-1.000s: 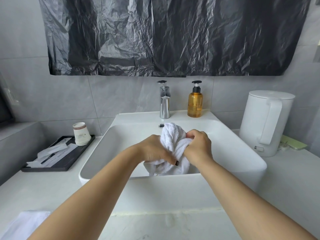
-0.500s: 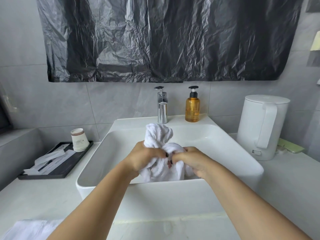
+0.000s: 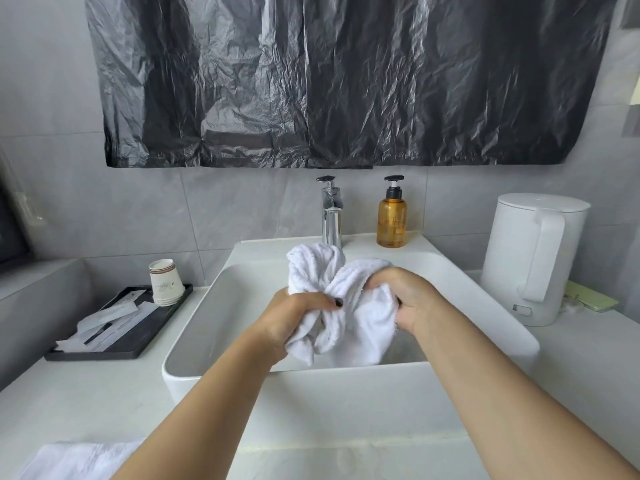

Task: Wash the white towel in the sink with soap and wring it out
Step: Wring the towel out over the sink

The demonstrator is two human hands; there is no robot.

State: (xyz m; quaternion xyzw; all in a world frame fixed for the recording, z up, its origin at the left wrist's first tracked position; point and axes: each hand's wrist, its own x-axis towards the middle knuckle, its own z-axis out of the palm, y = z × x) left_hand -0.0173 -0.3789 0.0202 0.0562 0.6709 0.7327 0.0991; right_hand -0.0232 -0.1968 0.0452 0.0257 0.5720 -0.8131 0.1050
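Bunched white terry-cloth towel [image 3: 341, 299], held above the basin of the white rectangular ceramic sink [image 3: 485, 306]. The cloth is gathered into thick folds; one lobe rises toward the tap, while loose ends hang down toward the sink's near wall. The left hand [image 3: 294, 318] grips the towel's left portion, fingers curled around it and a dark-painted thumbnail resting on the fabric. The right hand [image 3: 407, 299] grips the right portion, its fingers closed into the folds. The two hands are close together, with twisted cloth between them. Both forearms extend from the lower edge of the view over the sink's front rim.

Behind the towel, on the sink's rear ledge, stands a chrome single-lever tap [image 3: 330, 213]; just to its right is an amber pump bottle with a black dispenser head [image 3: 391, 216]. On the pale countertop [image 3: 86, 393] to the right of the sink stands a white electric kettle [image 3: 533, 258]. To the left lies a black rectangular tray [image 3: 138, 337] bearing stacked paper cups [image 3: 166, 282] and wrapped sachets. A crinkled black plastic sheet [image 3: 346, 81] covers the wall above the grey tiles. A second white cloth [image 3: 76, 459] lies at the lower left corner.
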